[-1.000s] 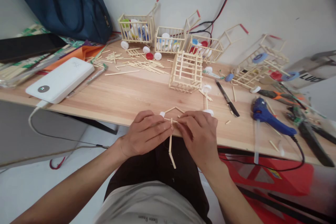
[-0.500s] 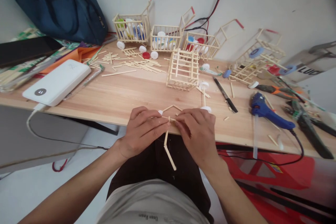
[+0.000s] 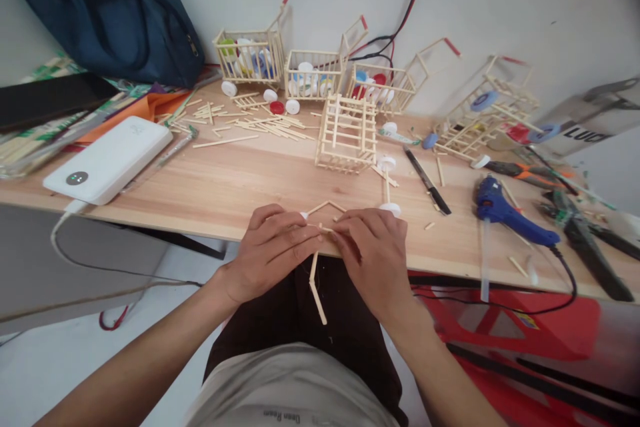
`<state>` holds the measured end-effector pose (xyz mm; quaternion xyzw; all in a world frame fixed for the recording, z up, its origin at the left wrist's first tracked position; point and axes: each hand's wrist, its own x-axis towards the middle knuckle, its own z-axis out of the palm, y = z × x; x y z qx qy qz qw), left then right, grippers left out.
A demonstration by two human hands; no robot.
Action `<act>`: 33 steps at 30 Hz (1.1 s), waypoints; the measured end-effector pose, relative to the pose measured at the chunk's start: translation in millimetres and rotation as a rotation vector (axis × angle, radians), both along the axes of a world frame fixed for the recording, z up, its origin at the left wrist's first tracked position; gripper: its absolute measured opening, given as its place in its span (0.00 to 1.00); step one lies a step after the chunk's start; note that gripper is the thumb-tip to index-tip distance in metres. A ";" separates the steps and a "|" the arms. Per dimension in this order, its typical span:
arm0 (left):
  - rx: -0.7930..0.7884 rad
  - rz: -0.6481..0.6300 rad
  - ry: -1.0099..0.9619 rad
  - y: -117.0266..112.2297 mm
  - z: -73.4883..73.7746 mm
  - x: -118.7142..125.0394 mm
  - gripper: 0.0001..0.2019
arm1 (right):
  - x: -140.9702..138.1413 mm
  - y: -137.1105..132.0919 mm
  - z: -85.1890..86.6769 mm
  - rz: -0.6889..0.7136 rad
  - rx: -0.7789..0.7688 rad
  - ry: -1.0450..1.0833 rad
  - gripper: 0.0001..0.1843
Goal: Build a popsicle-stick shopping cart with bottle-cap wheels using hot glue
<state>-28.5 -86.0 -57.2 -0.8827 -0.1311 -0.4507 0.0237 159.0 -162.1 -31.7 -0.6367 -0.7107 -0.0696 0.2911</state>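
Note:
At the table's front edge my left hand (image 3: 277, 247) and my right hand (image 3: 374, 253) pinch a thin wooden stick (image 3: 326, 229) between their fingertips, a short gap apart. A bent wooden stick piece (image 3: 317, 300) hangs from this spot over the edge, above my lap. Just beyond my fingers lies another angled stick piece (image 3: 329, 203); parts of it are hidden by my hands. A small white piece shows at my left fingertips. Near my right knuckles is a stick axle (image 3: 387, 185) with white cap wheels. Behind it stands a stick basket (image 3: 347, 133).
Several stick carts (image 3: 250, 57) holding bottle caps line the wall. Loose sticks (image 3: 270, 125) lie mid-table. A power bank (image 3: 110, 159) and blue bag (image 3: 115, 20) are left; a pen (image 3: 427, 180), blue glue gun (image 3: 515, 217) and pliers (image 3: 585, 240) are right.
The hanging bent stick piece has swung slightly left. Both hands keep their pinch almost in place; the whole view has shifted a little.

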 end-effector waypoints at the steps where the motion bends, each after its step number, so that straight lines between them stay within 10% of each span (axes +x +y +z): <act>1: 0.005 -0.005 0.000 0.4 -1.2 -0.4 0.11 | -0.1 0.0 -0.1 0.000 0.000 0.000 0.06; 10: -0.080 -0.014 -0.044 -2.5 4.3 3.1 0.12 | 0.3 0.2 3.8 0.016 0.003 0.001 0.06; 20: -0.720 -0.079 -0.149 15.9 44.0 17.8 0.06 | 8.8 30.3 29.3 0.066 -0.036 -0.052 0.07; 33: -1.130 -0.139 0.103 58.7 52.9 27.7 0.09 | 25.1 52.9 25.1 0.068 -0.174 0.005 0.08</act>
